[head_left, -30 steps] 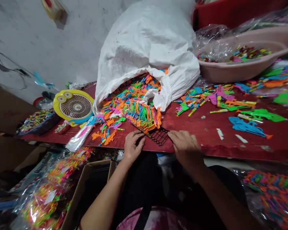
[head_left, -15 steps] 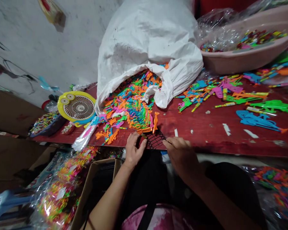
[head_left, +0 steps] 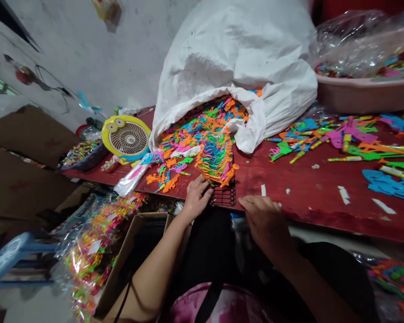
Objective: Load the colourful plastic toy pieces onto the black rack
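Toys [head_left: 216, 157] in orange, green, blue and pink are stacked in overlapping rows over the far part of a black grid [head_left: 224, 196], which is set at the near edge of a red table [head_left: 299, 184], in front of the person. The near part of the grid is left bare, and its mesh is seen between the two hands. The left hand [head_left: 198, 197] is placed at the grid's left side, just below the toys, with its fingers bent; whether the grid is gripped or only touched cannot be told. The right hand [head_left: 265, 220] is held just to the right of the grid, its fingers curled; whether anything is pinched in them cannot be told either. Behind the toys, a white sack [head_left: 235, 49] is opened toward the person, and more coloured pieces are seen in its mouth. To the left, a yellow-and-blue fan [head_left: 129, 139] is stood on the table. To the right, a pink basin [head_left: 366, 96] is partly filled with small parts and clear plastic. Lower left, an open cardboard box [head_left: 125, 251] is placed beside clear bags [head_left: 94, 246] packed with bright pieces.
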`<state>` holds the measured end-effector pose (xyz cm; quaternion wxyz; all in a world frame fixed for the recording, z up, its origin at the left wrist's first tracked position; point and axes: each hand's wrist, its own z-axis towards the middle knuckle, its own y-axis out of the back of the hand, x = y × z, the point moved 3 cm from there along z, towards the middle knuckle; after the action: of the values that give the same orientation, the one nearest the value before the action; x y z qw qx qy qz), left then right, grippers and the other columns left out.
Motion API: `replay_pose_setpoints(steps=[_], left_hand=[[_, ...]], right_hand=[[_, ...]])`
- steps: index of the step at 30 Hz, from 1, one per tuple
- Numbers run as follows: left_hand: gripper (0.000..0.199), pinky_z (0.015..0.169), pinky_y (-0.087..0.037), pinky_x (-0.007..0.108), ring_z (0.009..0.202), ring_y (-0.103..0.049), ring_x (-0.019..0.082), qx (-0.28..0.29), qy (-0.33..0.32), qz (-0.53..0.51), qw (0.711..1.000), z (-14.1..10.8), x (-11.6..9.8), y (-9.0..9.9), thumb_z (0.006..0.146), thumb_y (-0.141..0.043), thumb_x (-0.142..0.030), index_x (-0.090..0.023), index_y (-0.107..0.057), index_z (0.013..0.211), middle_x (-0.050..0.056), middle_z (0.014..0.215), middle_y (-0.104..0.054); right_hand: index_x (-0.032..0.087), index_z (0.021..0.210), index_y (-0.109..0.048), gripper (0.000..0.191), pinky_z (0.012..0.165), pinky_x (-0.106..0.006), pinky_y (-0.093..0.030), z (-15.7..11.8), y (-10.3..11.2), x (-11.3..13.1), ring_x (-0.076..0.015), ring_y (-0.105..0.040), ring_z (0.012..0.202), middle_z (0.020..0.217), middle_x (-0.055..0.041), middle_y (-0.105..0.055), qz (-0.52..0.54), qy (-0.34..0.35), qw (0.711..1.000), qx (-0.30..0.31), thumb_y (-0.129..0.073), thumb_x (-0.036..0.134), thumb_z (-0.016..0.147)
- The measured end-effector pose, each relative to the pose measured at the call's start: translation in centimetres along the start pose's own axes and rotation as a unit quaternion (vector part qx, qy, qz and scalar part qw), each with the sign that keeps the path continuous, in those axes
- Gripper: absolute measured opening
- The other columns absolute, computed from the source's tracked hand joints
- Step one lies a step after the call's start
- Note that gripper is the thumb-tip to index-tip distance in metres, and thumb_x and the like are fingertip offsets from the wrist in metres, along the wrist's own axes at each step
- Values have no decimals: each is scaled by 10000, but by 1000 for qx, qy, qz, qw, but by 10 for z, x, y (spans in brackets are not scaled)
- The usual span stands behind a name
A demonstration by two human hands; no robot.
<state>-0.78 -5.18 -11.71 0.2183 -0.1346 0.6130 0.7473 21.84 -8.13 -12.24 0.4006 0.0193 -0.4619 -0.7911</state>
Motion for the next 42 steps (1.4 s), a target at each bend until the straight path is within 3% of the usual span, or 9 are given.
replay_pose_setpoints(steps=[5,14,23,30,42], left_hand=[[308,1097,-358,468,1278,-494,251,36,-19,-6,999,7,11,4,930,-539,-308,-266,-649,1215,83,1348,-571],[313,1117,-337,545,1328,-481,271,-2,-38,-17,999,6,25,-4,922,-560,-316,-259,-651,1216,105,1412,-548],[214,1038,-479,416,1192,-604,218,-93,-29,-210,973,-11,22,13,907,-543,-211,-197,-718,1029,107,1208,-673],[213,1029,-473,434,1191,-596,219,-101,-37,-175,979,-22,12,8,874,-551,-162,-225,-744,942,90,1206,-670],[250,1046,-440,463,1228,-564,236,-101,-39,-129,986,-22,9,4,867,-542,-165,-244,-706,1037,82,1230,-656]], right_hand=[[190,1171,-677,323,739,-341,-340,18,5,-20,-215,-499,930,1024,-86,-654,-65,-18,997,48,-474,118,930],[309,1216,-681,379,691,-326,-272,33,-5,-23,-208,-469,911,1043,-85,-620,-105,60,989,90,-529,145,909],[327,1258,-652,410,705,-323,-272,30,-5,-22,-217,-477,941,1097,-83,-616,-134,65,984,100,-540,146,907],[330,1257,-653,400,690,-327,-269,31,-6,-21,-219,-475,927,1089,-88,-624,-151,70,981,95,-547,173,906],[330,1258,-650,388,702,-322,-265,30,-7,-20,-218,-472,925,1094,-85,-625,-149,62,982,94,-551,180,915]])
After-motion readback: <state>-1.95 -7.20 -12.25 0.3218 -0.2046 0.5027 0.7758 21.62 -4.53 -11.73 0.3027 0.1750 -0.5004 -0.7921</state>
